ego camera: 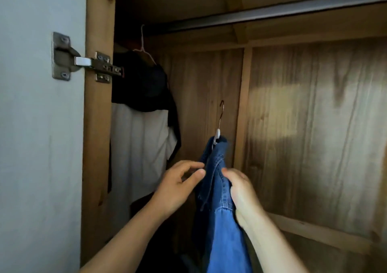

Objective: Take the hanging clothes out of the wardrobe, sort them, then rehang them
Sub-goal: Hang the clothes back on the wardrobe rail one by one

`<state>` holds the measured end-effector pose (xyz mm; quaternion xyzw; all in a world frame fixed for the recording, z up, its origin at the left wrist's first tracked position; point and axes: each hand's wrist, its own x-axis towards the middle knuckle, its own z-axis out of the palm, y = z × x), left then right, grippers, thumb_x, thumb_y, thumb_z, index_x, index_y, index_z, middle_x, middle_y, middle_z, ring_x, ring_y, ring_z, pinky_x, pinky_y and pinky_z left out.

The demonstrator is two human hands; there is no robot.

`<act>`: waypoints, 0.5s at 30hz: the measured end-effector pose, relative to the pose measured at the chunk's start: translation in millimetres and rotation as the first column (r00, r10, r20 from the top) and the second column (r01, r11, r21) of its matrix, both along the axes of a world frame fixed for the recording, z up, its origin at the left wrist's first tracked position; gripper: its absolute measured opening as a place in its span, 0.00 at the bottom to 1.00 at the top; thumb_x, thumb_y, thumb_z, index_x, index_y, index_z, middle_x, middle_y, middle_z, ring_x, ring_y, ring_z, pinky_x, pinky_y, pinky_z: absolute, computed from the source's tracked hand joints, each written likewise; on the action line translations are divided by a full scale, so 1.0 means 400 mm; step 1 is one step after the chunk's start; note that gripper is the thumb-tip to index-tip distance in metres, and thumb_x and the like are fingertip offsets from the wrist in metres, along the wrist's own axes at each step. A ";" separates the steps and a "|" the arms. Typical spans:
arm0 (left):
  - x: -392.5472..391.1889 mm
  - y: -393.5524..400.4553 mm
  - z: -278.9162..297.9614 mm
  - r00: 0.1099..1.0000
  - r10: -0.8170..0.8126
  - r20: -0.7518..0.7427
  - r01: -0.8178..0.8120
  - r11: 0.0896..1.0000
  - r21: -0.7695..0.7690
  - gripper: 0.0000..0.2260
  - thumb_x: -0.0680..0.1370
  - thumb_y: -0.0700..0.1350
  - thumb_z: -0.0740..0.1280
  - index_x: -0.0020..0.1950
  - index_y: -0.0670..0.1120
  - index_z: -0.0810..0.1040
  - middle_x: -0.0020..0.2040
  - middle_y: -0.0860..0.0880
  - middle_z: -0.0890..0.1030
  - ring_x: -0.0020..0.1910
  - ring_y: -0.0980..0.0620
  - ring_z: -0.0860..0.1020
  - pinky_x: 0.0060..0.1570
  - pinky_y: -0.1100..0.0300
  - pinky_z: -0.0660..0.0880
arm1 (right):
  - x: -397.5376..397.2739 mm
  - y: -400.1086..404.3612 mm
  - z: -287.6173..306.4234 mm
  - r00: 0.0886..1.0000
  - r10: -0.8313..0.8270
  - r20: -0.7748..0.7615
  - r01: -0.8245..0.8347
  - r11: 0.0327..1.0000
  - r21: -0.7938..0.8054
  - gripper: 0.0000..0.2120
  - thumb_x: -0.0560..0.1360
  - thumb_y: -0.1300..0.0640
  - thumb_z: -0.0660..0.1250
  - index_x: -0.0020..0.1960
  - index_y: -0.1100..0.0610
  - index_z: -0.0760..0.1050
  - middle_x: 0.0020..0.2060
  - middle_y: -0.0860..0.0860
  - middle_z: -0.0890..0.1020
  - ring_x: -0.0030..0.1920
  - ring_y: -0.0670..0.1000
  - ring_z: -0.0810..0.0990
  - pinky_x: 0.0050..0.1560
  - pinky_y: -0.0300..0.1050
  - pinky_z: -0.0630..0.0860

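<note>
A blue denim shirt [217, 205] hangs on a white hanger with a metal hook [220, 115], held up inside the wooden wardrobe, well below the grey rail [272, 14]. My right hand [243, 193] grips the shirt's folded front just under the collar. My left hand [180, 185] is at the shirt's left edge, its fingertips and thumb at the denim collar; whether they pinch it I cannot tell. At the far left of the rail a dark garment [144, 84] hangs over a white garment [138, 147] on a thin wire hanger [143, 42].
The pale wardrobe door [37, 147] stands open at the left, joined by a metal hinge [83, 60] to the wooden side post [98, 126]. The wooden back panel [314, 126] fills the right.
</note>
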<state>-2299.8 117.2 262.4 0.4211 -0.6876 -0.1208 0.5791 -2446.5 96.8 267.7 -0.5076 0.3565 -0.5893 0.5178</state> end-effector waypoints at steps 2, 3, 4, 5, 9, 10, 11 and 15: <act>0.003 -0.010 0.038 1.000 -0.012 0.006 0.012 1.000 -0.001 0.07 0.76 0.48 0.66 0.53 0.54 0.79 0.54 0.52 0.80 0.52 0.65 0.76 0.50 0.76 0.68 | 0.023 -0.045 0.032 0.987 0.160 0.026 -0.161 0.987 0.012 0.05 0.75 0.60 0.65 0.44 0.62 0.77 0.37 0.58 0.82 0.39 0.56 0.81 0.42 0.46 0.76; 0.006 -0.014 0.054 1.000 -0.017 0.014 0.017 1.000 0.008 0.10 0.75 0.51 0.66 0.55 0.52 0.79 0.54 0.52 0.80 0.53 0.65 0.76 0.52 0.75 0.69 | 0.036 -0.065 0.043 0.975 0.220 0.021 -0.220 0.976 0.001 0.04 0.74 0.60 0.67 0.43 0.62 0.77 0.37 0.57 0.82 0.39 0.55 0.81 0.42 0.46 0.76; 0.012 -0.021 0.066 0.999 -0.031 0.018 0.030 0.999 0.025 0.14 0.74 0.55 0.67 0.57 0.52 0.79 0.55 0.52 0.80 0.53 0.64 0.77 0.54 0.72 0.70 | 0.049 -0.083 0.053 0.966 0.257 0.012 -0.257 0.966 -0.018 0.04 0.74 0.61 0.67 0.41 0.61 0.77 0.35 0.56 0.82 0.39 0.54 0.81 0.42 0.46 0.76; 0.020 -0.031 0.078 0.999 -0.025 0.022 0.024 0.999 0.046 0.18 0.72 0.59 0.69 0.58 0.53 0.78 0.55 0.53 0.80 0.54 0.62 0.77 0.56 0.69 0.71 | 0.063 -0.104 0.064 0.957 0.289 0.001 -0.289 0.956 -0.044 0.05 0.73 0.62 0.68 0.39 0.60 0.77 0.34 0.55 0.82 0.38 0.53 0.80 0.42 0.45 0.75; 0.051 -0.061 0.107 0.980 0.135 0.149 -0.151 0.983 0.103 0.30 0.65 0.55 0.77 0.65 0.55 0.73 0.56 0.59 0.79 0.55 0.65 0.76 0.58 0.67 0.72 | 0.110 -0.177 0.105 0.937 0.350 -0.016 -0.349 0.928 -0.132 0.11 0.70 0.62 0.72 0.34 0.60 0.71 0.30 0.55 0.77 0.32 0.50 0.77 0.33 0.40 0.74; 0.061 -0.072 0.113 0.960 0.194 0.201 -0.211 0.975 0.066 0.28 0.66 0.50 0.77 0.64 0.55 0.73 0.54 0.60 0.79 0.52 0.66 0.77 0.54 0.70 0.73 | 0.124 -0.197 0.119 0.939 0.343 -0.034 -0.344 0.927 -0.152 0.11 0.69 0.61 0.73 0.36 0.60 0.70 0.31 0.56 0.75 0.31 0.49 0.74 0.32 0.38 0.72; 0.068 -0.082 0.115 0.944 0.240 0.228 -0.253 0.967 0.031 0.25 0.68 0.46 0.77 0.63 0.53 0.74 0.50 0.60 0.81 0.48 0.66 0.78 0.49 0.70 0.74 | 0.136 -0.214 0.132 0.943 0.328 -0.059 -0.333 0.928 -0.168 0.12 0.69 0.60 0.73 0.37 0.59 0.70 0.33 0.56 0.73 0.30 0.48 0.71 0.29 0.35 0.70; 0.090 -0.127 0.137 0.825 0.497 0.268 -0.524 0.851 0.039 0.09 0.73 0.44 0.71 0.52 0.46 0.78 0.42 0.51 0.81 0.42 0.54 0.79 0.44 0.55 0.77 | 0.202 -0.274 0.175 0.942 0.313 -0.119 -0.332 0.920 -0.207 0.14 0.69 0.55 0.74 0.40 0.57 0.69 0.36 0.54 0.68 0.32 0.50 0.67 0.27 0.33 0.66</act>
